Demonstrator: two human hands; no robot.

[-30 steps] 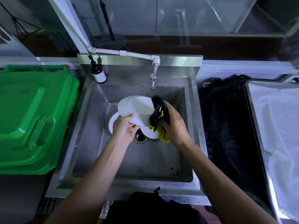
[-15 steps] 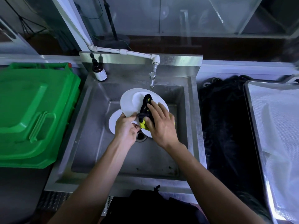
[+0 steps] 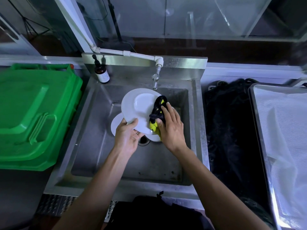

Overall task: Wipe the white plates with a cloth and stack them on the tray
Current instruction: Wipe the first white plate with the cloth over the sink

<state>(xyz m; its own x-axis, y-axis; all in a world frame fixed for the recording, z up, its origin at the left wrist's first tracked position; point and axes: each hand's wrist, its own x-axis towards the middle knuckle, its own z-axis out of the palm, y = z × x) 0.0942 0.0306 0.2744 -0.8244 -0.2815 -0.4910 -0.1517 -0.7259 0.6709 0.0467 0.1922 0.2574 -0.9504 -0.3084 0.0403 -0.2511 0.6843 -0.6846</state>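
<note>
Over the steel sink [image 3: 93, 130] my left hand [image 3: 127, 135] grips the near rim of a white plate [image 3: 137, 108], thumb on top. My right hand [image 3: 171, 127] presses a black and yellow cloth [image 3: 157, 113] against the plate's right side, fingers over the cloth and thumb curled on it. More white plates [image 3: 116, 123] lie below in the sink basin, partly hidden by the held plate and my hands. The metal tray [image 3: 259, 123], lined with white cloth, stands at the far right with no plates on it.
A tap [image 3: 155, 80] hangs just behind the held plate. A brown pump bottle [image 3: 101, 73] stands on the sink's back left corner. A green bin lid [image 3: 33, 113] lies to the left. A black mat or netting [image 3: 230, 130] fills the space between sink and tray.
The cloth slid from the plate's centre to its right side under my right hand. My left hand kept its grip on the plate's near rim.
</note>
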